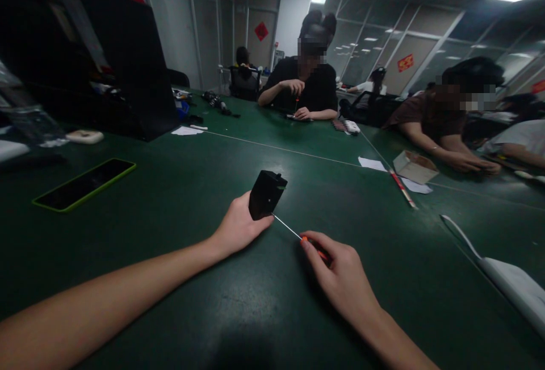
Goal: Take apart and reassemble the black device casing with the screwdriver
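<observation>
A small black box-shaped device (267, 193) stands tilted above the green table, gripped by my left hand (242, 223). My left thumb lies along its lower edge, and the other fingers are hidden behind it. My right hand (340, 270) is closed around the orange and black handle of a screwdriver (288, 227). Its thin metal shaft points up and left, with the tip at the lower right edge of the black device. Whether the tip sits in a screw is too small to tell.
A phone with a green edge (87, 184) lies at left, before a large black screen (123, 63). Across the green table (204, 319), a person (319, 86) works with a screwdriver. At right are a small open box (415, 167), a white power strip (515, 285) and another person (426, 114).
</observation>
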`<action>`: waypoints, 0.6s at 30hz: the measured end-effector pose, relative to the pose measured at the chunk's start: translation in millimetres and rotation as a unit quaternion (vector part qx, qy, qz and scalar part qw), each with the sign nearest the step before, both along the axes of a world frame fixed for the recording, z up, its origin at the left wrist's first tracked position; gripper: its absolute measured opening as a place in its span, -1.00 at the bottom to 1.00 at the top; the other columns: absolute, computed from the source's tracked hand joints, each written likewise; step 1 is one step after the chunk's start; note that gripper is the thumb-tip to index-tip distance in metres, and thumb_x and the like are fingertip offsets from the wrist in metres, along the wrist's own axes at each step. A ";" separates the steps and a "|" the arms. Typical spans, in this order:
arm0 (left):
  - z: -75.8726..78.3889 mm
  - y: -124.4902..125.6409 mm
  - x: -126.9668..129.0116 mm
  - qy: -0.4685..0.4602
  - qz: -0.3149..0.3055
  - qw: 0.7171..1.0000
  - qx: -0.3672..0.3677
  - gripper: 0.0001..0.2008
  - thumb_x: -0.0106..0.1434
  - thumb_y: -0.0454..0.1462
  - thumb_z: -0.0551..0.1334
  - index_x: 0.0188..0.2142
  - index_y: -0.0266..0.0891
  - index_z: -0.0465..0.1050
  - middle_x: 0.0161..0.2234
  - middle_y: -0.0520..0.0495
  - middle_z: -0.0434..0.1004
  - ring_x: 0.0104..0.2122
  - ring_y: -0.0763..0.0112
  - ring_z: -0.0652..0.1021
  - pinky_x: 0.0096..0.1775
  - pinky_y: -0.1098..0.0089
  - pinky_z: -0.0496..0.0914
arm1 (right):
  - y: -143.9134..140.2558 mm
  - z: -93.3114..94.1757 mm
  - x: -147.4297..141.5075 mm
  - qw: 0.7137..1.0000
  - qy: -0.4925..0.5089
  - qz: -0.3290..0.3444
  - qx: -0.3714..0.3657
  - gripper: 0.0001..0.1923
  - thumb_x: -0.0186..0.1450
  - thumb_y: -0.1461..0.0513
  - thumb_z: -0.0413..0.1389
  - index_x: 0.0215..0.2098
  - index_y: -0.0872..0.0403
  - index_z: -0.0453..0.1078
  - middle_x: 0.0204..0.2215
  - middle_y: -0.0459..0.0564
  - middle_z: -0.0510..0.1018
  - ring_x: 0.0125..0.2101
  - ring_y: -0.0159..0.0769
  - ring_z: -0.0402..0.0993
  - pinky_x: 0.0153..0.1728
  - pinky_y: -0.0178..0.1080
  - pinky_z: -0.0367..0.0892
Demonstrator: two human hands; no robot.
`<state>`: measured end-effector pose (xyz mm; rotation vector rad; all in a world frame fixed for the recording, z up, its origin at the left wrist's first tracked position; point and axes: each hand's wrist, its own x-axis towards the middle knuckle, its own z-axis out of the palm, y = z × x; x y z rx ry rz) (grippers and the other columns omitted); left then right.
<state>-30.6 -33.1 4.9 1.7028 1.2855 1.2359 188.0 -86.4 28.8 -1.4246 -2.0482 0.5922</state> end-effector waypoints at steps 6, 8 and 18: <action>0.1 0.9 0.8 0.003 -0.006 1.000 -0.008 -0.73 0.09 -0.22 0.36 -0.24 -0.29 0.43 -0.31 -0.06 0.50 -0.33 0.29 0.49 -0.30 0.33 0.36 | 3.7 -3.7 1.4 1.000 -0.014 -0.012 0.007 -0.67 0.32 0.07 0.10 -0.05 0.06 0.49 -0.19 0.10 0.64 -0.24 -0.07 0.58 -0.21 -0.09 0.43; 0.4 1.3 0.2 0.004 -0.006 1.000 -0.022 -0.72 0.08 -0.20 0.37 -0.24 -0.29 0.43 -0.32 -0.07 0.51 -0.33 0.28 0.50 -0.30 0.33 0.37 | 4.2 -3.1 1.1 1.000 -0.008 -0.009 -0.022 -0.65 0.38 0.05 0.02 -0.08 0.06 0.52 -0.20 0.09 0.66 -0.24 -0.08 0.59 -0.20 -0.10 0.43; 3.4 1.7 0.4 0.026 0.011 0.999 -0.028 -0.77 0.05 -0.25 0.38 -0.32 -0.31 0.45 -0.37 -0.03 0.50 -0.36 0.32 0.49 -0.33 0.36 0.34 | 3.6 3.6 0.0 1.000 0.013 -0.025 -0.001 -0.76 0.31 0.08 0.10 -0.22 0.03 0.51 -0.35 -0.03 0.63 -0.37 -0.21 0.57 -0.33 -0.22 0.42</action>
